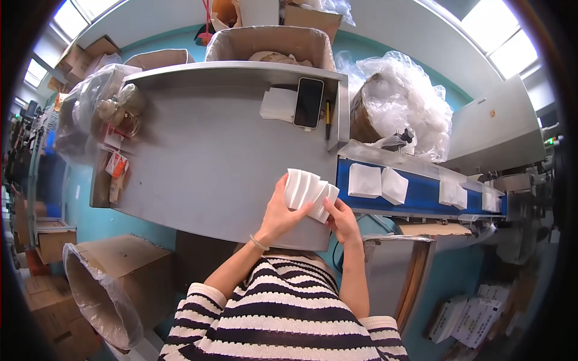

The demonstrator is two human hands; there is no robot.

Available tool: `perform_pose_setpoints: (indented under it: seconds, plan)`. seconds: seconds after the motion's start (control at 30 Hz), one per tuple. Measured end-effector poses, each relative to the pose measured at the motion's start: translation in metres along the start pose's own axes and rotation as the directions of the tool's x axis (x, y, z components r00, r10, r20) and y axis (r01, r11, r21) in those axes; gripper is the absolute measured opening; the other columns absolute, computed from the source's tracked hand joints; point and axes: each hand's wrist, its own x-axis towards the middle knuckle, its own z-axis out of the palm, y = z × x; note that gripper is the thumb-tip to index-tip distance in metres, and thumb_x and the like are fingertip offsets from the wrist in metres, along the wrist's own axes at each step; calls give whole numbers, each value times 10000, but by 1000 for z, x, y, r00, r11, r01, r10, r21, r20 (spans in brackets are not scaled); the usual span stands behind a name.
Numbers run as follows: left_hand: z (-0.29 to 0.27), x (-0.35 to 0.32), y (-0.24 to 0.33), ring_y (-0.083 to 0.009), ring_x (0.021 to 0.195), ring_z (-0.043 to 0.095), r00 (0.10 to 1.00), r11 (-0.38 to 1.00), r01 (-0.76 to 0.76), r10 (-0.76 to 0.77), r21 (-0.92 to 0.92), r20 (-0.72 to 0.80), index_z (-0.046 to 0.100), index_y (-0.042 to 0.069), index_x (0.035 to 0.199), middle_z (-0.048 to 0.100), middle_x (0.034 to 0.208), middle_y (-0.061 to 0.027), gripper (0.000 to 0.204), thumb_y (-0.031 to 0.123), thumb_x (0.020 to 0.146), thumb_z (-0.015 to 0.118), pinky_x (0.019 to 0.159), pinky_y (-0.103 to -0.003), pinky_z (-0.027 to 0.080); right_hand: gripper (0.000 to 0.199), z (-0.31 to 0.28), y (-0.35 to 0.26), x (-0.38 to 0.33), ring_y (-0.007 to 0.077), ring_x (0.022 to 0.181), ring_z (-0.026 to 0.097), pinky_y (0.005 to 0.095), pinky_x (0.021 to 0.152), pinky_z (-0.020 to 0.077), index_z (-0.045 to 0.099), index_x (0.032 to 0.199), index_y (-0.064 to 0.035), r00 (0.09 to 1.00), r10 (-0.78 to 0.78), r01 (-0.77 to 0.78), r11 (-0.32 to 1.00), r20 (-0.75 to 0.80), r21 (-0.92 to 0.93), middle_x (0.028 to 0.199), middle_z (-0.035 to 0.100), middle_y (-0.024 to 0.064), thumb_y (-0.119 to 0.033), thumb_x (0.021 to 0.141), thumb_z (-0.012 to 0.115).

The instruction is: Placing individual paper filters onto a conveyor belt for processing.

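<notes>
Over the right front part of a grey metal table [205, 150], both hands hold a fanned stack of white flat packets [301, 189]. My left hand [280, 210] grips the stack from its left side, thumb across the lower front. My right hand [341, 218] is closed on its right edge, thumb on the front. Whether they are paper or cloth I cannot tell. To the right, similar white packets [365, 180] lie in small groups along a blue conveyor belt [415, 186], which meets the table's right edge.
At the table's back right lie a black-screened phone [309, 102], white sheets [278, 104] and a pen [328, 120]. Bottles [120, 111] stand at the left edge. Behind is a large carton [271, 39]; clear plastic bags [403, 102] bulge beyond the belt. A lined carton [120, 277] stands front left.
</notes>
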Motion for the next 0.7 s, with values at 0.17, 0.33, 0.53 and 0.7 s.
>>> perform_pose_setpoints:
  seconds: [0.17, 0.33, 0.53, 0.7]
  plan:
    - [2, 0, 3, -324, 1153, 560, 999, 997, -32, 30, 67, 19, 255, -17, 1420, 534, 1259, -240, 912, 316, 752, 777, 960, -380, 458, 353, 11, 5, 8, 83, 803, 552, 233, 647, 430, 600, 1125, -62, 1000, -24, 25, 998, -15, 65, 950, 625, 12, -280, 868, 704]
    - [-7, 5, 6, -327, 1162, 555, 992, 991, 129, -129, 29, 1, 287, 7, 1427, 540, 1263, -238, 842, 328, 789, 733, 973, -371, 446, 368, -16, 22, 23, 135, 786, 606, 255, 661, 515, 539, 1183, -5, 963, -51, 138, 938, -266, 318, 995, 627, 58, -228, 909, 643]
    - [4, 12, -33, -278, 1201, 533, 990, 981, 46, -20, -190, 138, 333, 4, 1436, 514, 1321, -216, 744, 354, 870, 665, 985, -344, 433, 493, 26, 7, 10, 167, 917, 607, 273, 768, 500, 532, 1152, 45, 955, -186, 197, 980, -230, 25, 1028, 622, 110, -377, 918, 633]
    - [4, 8, -5, -293, 1206, 528, 987, 993, 34, -16, -109, 162, 305, 2, 1440, 512, 1312, -227, 788, 348, 847, 692, 984, -359, 436, 449, 29, 19, 15, 125, 908, 579, 264, 805, 469, 566, 1149, 0, 969, -198, 219, 966, -146, 139, 1018, 625, 70, -344, 885, 684]
